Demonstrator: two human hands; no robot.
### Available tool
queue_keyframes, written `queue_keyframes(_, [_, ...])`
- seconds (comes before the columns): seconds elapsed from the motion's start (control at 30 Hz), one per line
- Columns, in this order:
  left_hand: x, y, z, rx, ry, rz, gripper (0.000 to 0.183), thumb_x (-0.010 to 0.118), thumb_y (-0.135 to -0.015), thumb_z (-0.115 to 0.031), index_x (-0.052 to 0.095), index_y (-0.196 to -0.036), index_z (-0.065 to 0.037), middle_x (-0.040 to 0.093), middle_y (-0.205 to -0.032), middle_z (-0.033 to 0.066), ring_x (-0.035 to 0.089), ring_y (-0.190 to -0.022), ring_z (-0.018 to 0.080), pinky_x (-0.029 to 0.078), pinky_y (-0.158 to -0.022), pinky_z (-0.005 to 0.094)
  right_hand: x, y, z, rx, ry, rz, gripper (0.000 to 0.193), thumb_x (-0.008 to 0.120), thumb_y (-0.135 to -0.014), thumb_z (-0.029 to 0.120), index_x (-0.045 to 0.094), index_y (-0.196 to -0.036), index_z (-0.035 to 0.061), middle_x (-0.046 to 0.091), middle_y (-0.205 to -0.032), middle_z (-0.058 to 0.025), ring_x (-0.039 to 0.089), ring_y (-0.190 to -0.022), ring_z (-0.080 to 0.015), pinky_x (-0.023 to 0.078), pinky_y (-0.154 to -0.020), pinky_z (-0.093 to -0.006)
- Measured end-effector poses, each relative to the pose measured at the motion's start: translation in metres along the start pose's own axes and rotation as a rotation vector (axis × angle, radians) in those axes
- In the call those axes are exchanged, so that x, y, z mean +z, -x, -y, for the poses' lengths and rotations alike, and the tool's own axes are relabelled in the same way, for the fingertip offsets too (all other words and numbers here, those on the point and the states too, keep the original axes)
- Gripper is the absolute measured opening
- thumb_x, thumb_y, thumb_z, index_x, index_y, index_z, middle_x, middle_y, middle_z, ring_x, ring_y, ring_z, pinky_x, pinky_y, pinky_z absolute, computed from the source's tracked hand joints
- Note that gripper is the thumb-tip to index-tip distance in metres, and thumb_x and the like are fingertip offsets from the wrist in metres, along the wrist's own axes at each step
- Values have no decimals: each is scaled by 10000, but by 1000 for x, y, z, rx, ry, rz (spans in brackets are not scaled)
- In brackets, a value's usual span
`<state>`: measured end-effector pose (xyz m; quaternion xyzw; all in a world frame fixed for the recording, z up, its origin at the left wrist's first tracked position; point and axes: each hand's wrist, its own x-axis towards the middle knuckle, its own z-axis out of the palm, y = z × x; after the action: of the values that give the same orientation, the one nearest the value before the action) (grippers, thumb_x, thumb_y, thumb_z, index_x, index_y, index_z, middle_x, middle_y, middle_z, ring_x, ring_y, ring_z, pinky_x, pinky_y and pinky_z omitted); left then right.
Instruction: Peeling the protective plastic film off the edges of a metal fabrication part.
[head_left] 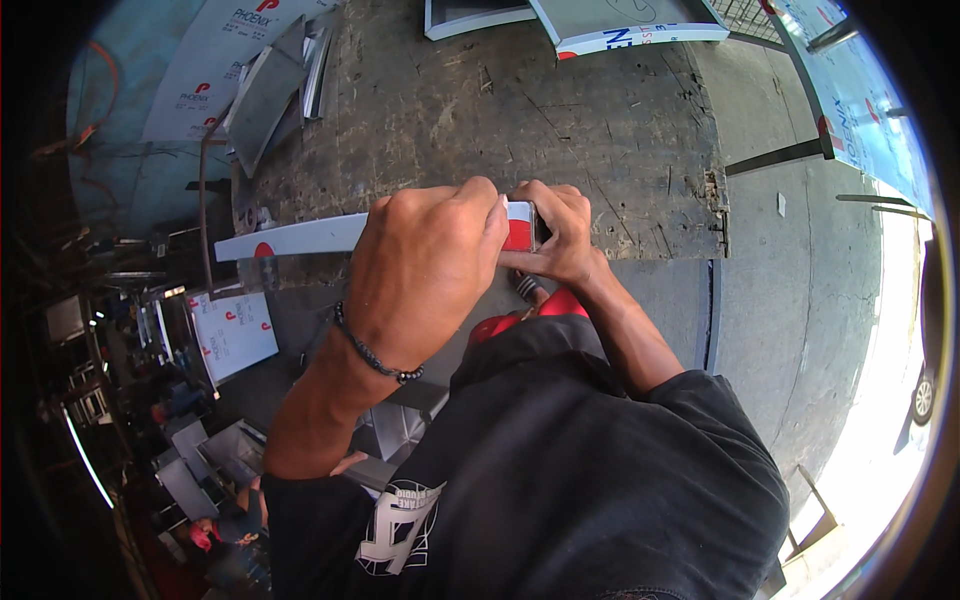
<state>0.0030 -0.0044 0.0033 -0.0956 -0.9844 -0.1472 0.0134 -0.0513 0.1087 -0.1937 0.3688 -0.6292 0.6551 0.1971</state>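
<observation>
A long, narrow metal bar, covered in white film with red marks, lies along the near edge of the worn workbench. My left hand is closed over the bar close to its right end, its thumb and fingers pressed together beside a red patch. Around that right end my right hand is wrapped, with the fingers on the far side and the thumb on the near side. The left hand's fingertips are mostly hidden behind its knuckles. Whether either hand pinches the film separately cannot be made out.
Bent metal pieces lean at the bench's far left. A film-edged metal panel rests at the far side. Film-covered sheets stand on the right. Behind at lower left, a person is near metal boxes.
</observation>
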Motion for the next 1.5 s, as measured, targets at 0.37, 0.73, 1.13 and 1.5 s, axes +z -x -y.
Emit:
queue_keyframes(0.37, [4,11,-4,-58,93,-22,190,716,-966,-85,625,-831,12,660,-694,207,691,-667,403,527,-598,476,1,0,0,12,-37,-7,529,1028,-614,265,648,-904,39,585,-632,-87,594,-509,-260,456,-485,-356])
queue_keyframes(0.73, [1,20,0,-109,83,-48,203,721,-968,-90,618,-822,8,643,-682,205,681,-648,401,499,-568,471,-1,3,4,48,12,65,473,980,-628,235,662,-917,36,658,-752,-87,655,-587,-249,499,-559,-341])
queue_keyframes(1.13, [7,19,0,-74,152,-40,222,734,-964,-94,617,-811,17,628,-654,209,674,-627,395,492,-554,463,2,4,1,-4,-29,-26,521,1021,-626,270,641,-894,38,548,-599,-69,564,-489,-242,445,-475,-352])
queue_keyframes(1.5, [7,19,1,-19,17,-84,234,731,-975,-114,607,-820,10,636,-661,189,672,-617,390,491,-556,473,-4,5,1,71,32,82,503,998,-619,269,677,-927,35,692,-788,-88,685,-612,-236,508,-572,-328])
